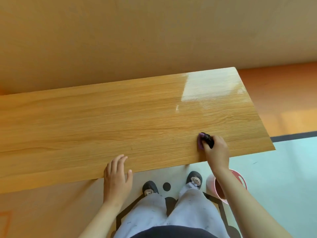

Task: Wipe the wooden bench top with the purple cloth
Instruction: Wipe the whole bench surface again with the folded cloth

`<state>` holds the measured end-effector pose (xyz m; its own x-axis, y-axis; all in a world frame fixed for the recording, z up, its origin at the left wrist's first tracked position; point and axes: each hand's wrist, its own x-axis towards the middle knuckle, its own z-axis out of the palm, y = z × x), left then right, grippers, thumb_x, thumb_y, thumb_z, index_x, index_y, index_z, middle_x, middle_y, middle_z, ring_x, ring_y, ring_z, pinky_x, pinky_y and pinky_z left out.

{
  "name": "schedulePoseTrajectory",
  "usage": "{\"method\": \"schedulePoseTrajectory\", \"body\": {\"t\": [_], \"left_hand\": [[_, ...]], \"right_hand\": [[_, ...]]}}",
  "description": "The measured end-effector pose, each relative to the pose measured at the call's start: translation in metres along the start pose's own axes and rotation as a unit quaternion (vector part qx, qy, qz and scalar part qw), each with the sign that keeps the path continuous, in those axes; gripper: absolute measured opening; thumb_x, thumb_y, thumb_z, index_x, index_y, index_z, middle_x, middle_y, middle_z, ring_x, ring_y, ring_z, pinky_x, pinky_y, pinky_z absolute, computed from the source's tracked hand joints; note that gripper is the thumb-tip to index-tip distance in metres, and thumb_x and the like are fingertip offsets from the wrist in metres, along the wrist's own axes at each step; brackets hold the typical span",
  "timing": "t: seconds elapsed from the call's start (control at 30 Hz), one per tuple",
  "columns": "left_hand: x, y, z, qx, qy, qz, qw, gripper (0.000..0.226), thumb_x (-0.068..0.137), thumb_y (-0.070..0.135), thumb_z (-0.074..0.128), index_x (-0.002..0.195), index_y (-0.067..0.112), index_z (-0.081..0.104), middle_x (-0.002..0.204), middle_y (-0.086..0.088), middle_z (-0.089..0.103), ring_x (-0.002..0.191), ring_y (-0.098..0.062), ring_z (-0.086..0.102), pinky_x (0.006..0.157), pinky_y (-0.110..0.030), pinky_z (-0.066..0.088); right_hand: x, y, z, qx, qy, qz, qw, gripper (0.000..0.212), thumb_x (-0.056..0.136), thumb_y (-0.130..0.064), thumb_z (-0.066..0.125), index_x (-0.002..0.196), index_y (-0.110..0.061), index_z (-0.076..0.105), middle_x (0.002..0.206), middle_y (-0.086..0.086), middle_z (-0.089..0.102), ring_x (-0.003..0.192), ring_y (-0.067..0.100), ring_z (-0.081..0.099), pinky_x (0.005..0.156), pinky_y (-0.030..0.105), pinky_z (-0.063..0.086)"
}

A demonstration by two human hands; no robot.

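Note:
The wooden bench top [120,121] runs across the view from the left edge to its right end. My right hand [216,149] presses a bunched purple cloth [201,140] onto the wood near the front right corner; a dark part of the cloth shows between my fingers. Only the cloth's left edge sticks out from under the hand. My left hand [117,176] rests flat with fingers spread on the bench's front edge, well left of the cloth. A glossy wet-looking patch [205,86] shines at the far right end.
A pink bucket [240,181] stands on the floor under my right forearm, just right of my feet in grey slippers [193,178]. A tan wall rises behind the bench. Orange and pale floor lies beyond the bench's right end.

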<state>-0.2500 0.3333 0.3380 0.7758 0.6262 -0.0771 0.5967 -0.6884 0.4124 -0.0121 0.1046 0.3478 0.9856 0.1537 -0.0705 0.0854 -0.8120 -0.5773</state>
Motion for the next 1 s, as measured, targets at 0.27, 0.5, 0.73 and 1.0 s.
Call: {"method": "schedulePoseTrajectory", "body": {"t": [0.27,0.5,0.73,1.0], "left_hand": [[-0.019,-0.048,-0.020,0.017,0.016,-0.104,0.994,0.046,0.084,0.016,0.067,0.128,0.010,0.054,0.131,-0.006,0.052,0.122,-0.026,0.045,0.099,-0.041,0.040],[-0.017,-0.058,-0.023,0.012,0.010,-0.086,0.996,0.049,0.080,0.017,0.072,0.126,0.012,0.055,0.129,-0.004,0.052,0.118,-0.024,0.046,0.097,-0.039,0.042],[-0.022,-0.061,-0.023,-0.002,-0.001,-0.069,0.998,0.055,0.082,0.019,0.069,0.134,0.015,0.050,0.136,-0.001,0.047,0.124,-0.020,0.040,0.103,-0.040,0.040],[-0.020,-0.065,-0.027,-0.040,-0.004,-0.075,0.996,0.048,0.085,0.019,0.066,0.131,0.015,0.053,0.134,0.000,0.048,0.124,-0.016,0.039,0.104,-0.030,0.031]], "right_hand": [[-0.037,-0.135,0.093,-0.009,-0.129,-0.154,0.980,0.017,0.088,-0.023,0.059,0.099,-0.011,0.058,0.101,0.003,0.058,0.095,0.022,0.051,0.068,0.029,0.037],[-0.104,-0.167,0.123,-0.048,-0.270,-0.326,0.905,0.025,0.087,-0.021,0.059,0.109,-0.010,0.057,0.106,0.005,0.056,0.103,0.023,0.048,0.072,0.028,0.038],[-0.038,-0.083,0.057,-0.028,-0.148,-0.177,0.973,0.015,0.080,-0.013,0.068,0.093,-0.009,0.063,0.091,0.007,0.058,0.088,0.028,0.053,0.068,0.031,0.034],[-0.051,-0.089,0.070,-0.028,-0.073,-0.096,0.992,0.013,0.083,-0.010,0.063,0.092,-0.003,0.056,0.093,0.013,0.056,0.087,0.031,0.052,0.069,0.031,0.034]]}}
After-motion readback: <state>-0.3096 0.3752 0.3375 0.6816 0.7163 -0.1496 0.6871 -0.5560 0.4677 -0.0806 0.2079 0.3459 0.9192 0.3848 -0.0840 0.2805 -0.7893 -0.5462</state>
